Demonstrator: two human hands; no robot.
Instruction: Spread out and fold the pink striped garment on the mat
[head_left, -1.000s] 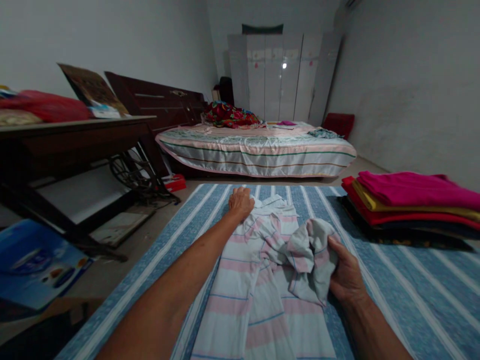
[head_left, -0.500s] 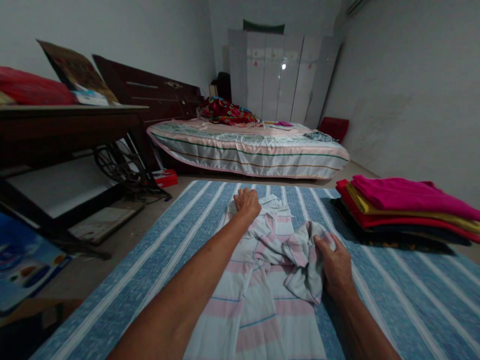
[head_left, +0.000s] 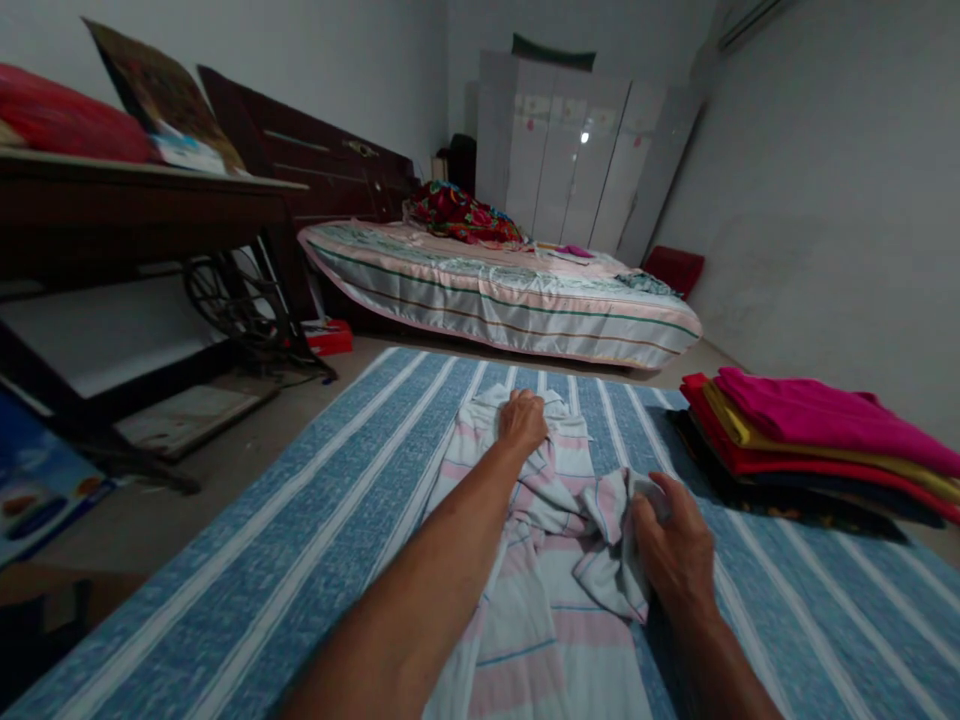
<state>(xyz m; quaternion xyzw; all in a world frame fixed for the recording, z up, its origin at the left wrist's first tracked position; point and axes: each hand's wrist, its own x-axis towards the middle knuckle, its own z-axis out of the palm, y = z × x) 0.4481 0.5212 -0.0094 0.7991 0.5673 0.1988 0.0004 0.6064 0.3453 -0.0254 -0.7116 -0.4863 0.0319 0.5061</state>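
Note:
A white shirt with pink bands and thin blue lines (head_left: 517,640) lies lengthwise on a blue sheet with white stripes (head_left: 300,520). My left hand (head_left: 523,418) is closed on the cloth near the collar at the far end, its fingertips partly hidden. On the right, my right hand (head_left: 675,540) grips a bunched part of the shirt, likely a sleeve, between thumb and fingers. Wrinkled cloth crosses the shirt's middle between both hands. The near end of the shirt runs out of view at the bottom.
A stack of folded clothes (head_left: 810,440), pink on top, sits at the right. Beyond stands a bed (head_left: 510,300) with a flowered red blanket (head_left: 465,215). A treadle sewing table (head_left: 150,185) is at the left, and a wardrobe (head_left: 562,150) at the back.
My left hand has shifted right along the collar end, uncovering the shirt's left shoulder. My right hand still holds the bunched cloth, slightly lower. The view has tilted a little.

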